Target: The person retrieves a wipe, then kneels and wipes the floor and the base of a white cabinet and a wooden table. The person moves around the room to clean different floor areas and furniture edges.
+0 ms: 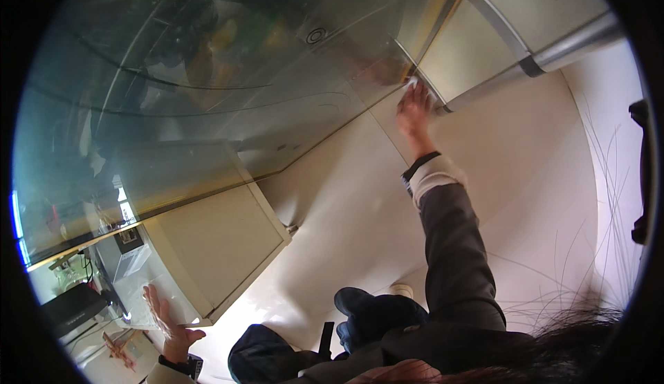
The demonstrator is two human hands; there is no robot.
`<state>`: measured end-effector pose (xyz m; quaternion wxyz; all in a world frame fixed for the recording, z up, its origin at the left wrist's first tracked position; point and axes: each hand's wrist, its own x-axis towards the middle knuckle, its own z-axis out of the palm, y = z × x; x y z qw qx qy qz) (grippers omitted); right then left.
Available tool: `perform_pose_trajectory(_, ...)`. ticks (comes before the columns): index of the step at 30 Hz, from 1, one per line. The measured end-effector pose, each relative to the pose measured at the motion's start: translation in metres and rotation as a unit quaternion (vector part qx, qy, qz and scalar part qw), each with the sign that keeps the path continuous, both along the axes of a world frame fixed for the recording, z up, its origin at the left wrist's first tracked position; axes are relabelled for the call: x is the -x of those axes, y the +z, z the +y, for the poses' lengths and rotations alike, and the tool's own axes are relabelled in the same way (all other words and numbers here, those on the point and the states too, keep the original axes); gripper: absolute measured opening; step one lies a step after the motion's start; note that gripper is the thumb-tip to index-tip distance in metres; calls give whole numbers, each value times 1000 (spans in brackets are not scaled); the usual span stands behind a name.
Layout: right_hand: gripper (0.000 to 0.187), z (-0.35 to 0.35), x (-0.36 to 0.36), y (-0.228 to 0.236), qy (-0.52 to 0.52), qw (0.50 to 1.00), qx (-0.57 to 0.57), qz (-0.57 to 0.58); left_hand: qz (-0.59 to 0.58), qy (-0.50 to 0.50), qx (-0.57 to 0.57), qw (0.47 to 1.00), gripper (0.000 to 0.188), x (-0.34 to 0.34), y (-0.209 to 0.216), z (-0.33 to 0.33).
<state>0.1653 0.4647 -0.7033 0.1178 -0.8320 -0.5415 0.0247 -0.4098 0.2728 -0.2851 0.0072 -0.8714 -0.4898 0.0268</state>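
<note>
My right hand (pixel 415 111) reaches forward to the lower edge of a large, dark, shiny glass panel (pixel 290 87). Its fingers are bent together around a small white piece (pixel 413 81), partly hidden and blurred, so I cannot tell if it is cloth or paper. That hand is close to the corner where the glass meets a pale panel with a metal edge (pixel 429 88). At the lower left, my left hand (pixel 168 325) is held with fingers stretched and thumb apart, holding nothing. It is over or beside the top of a white cabinet (pixel 214 253); contact cannot be made out.
A rounded metal bar (pixel 574 45) runs along the pale panels at the upper right. On the left are a black flat box (pixel 72 308) and a small dark item (pixel 129 240) on a light surface. Pale floor (pixel 360 197) spreads below, around my dark-clothed legs (pixel 380 315).
</note>
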Motion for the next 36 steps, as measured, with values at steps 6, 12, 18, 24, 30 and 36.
perform_pose_trajectory(6,40,56,-53,-13,-16,955,221,196,-10,0,10,1000,99,-2,5,-1)
perform_pose_trajectory(12,33,54,-67,-27,38,975,131,175,-25,-17,4,1000,99,-8,4,3)
perform_pose_trajectory(18,48,-3,-13,-3,18,999,40,-14,-9,-28,-17,999,99,-13,4,5)
perform_pose_trajectory(24,57,-29,71,-2,38,998,30,36,-15,-33,-27,999,99,-11,2,4)
perform_pose_trajectory(30,64,-44,159,17,152,985,57,57,-19,-42,-46,998,101,-7,-1,2)
perform_pose_trajectory(36,66,-76,225,28,261,957,44,121,-29,-45,-67,996,102,-6,-3,2)
